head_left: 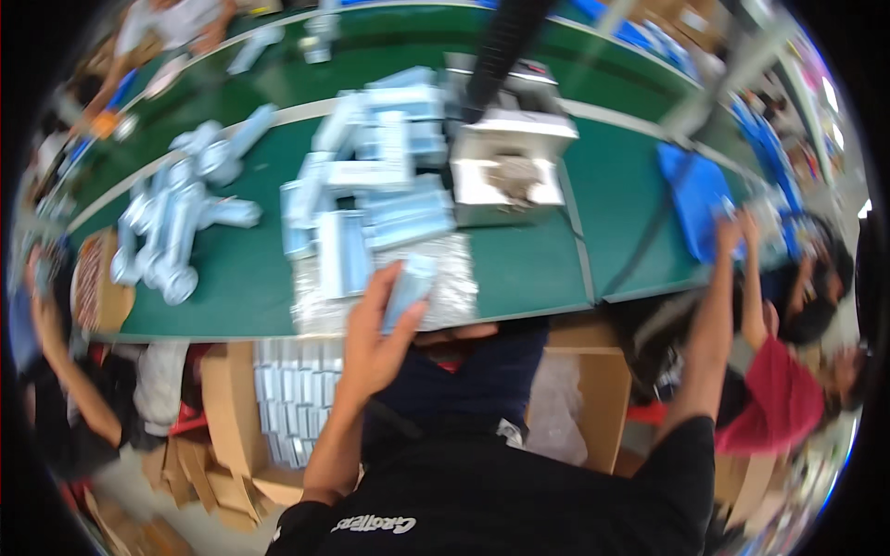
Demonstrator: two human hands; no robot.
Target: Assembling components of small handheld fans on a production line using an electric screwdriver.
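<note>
My left hand point(371, 343) is closed around a small light-blue box point(410, 285), held upright over the table's near edge. Just beyond it, similar light-blue and white boxes point(405, 213) lie in a loose pile on a crinkled, silvery-clear plastic sheet point(454, 278). My right arm stretches far to the right, where my right hand point(726, 232) is beside a blue plastic bag or sheet point(691, 199). Blur hides its fingers and whatever they may touch. Another person's hand point(748, 227) is right beside it.
An open white carton point(510, 199) with a brownish item inside stands behind the sheet. Light-blue tube-like pieces point(171, 222) are heaped at left. Below the edge, a cardboard box point(232, 398) holds packed blue boxes; another box point(604, 398) contains clear plastic. A dark post point(505, 56) rises ahead.
</note>
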